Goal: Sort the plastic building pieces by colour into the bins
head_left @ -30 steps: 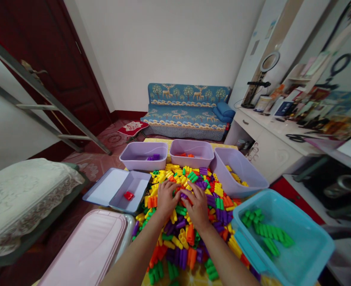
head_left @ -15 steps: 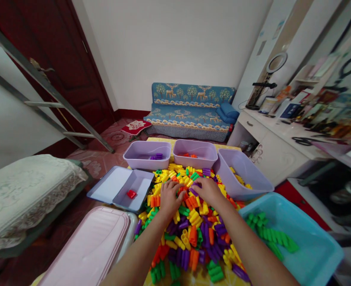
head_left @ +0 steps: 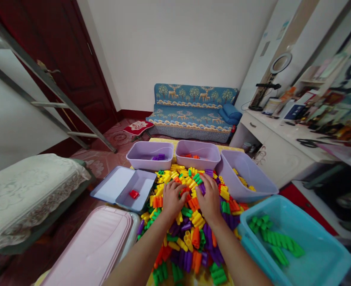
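Note:
A heap of plastic tube-shaped building pieces (head_left: 197, 219) in yellow, orange, green and purple lies between my arms. My left hand (head_left: 173, 197) rests over the heap's left part, fingers curved and apart from the thumb. Orange and green pieces (head_left: 184, 193) show beside its thumb. Close by on the right, my right hand (head_left: 209, 200) is spread over the heap, its thumb apart from the fingers. Purple pieces (head_left: 203, 189) show between that thumb and the fingers, and I see neither hand gripping one.
Lilac bins with purple (head_left: 149, 161), orange (head_left: 197, 162) and yellow pieces (head_left: 247, 190) stand behind the heap. A blue bin (head_left: 321, 254) holding green pieces is at right. At left are an opened box (head_left: 127, 204) with a red piece and a pink lid (head_left: 88, 246).
My right hand has turned more upright and opened its fingers, which were at a purple piece. My left hand has barely moved. The whole view has shifted slightly.

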Demonstrator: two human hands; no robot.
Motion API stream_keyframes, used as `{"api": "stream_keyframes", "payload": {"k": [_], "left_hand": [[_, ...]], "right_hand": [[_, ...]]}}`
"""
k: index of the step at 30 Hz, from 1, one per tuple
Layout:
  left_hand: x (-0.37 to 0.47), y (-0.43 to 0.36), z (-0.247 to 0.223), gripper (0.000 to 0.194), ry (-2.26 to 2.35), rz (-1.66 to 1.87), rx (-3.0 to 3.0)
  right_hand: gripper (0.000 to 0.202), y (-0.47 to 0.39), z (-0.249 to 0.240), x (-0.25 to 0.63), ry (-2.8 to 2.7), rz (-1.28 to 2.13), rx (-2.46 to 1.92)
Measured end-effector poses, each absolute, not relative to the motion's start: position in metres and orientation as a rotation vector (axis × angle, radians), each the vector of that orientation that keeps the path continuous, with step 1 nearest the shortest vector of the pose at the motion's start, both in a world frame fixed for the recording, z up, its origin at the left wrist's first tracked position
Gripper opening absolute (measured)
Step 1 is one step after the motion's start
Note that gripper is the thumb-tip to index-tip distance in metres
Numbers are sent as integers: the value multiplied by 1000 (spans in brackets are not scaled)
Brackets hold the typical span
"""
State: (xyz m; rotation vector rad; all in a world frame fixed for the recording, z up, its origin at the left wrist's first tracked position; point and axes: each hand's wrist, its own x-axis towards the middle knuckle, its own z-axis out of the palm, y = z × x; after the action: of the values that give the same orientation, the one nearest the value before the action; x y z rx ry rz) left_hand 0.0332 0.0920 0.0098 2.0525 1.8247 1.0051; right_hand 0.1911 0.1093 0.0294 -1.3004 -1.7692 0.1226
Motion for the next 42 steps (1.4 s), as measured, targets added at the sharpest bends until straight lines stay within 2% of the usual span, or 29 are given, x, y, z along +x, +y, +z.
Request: {"api": "stream_keyframes", "payload": {"k": [4, 11, 20, 42], "left_hand": [[33, 93, 8, 23, 1831, 998, 2045], [33, 94, 5, 24, 1831, 1021, 2060], [33, 94, 2, 22, 1844, 1025, 2093], [37, 93, 6, 18, 1947, 970, 2076]], "right_hand": [[50, 101, -2, 214, -1868, -53, -1574], [44, 98, -24, 215, -1942, -92, -1680], [43, 96, -26, 214, -1944, -196, -1660], [45, 93, -19, 209, -2007, -209, -1810]]}}
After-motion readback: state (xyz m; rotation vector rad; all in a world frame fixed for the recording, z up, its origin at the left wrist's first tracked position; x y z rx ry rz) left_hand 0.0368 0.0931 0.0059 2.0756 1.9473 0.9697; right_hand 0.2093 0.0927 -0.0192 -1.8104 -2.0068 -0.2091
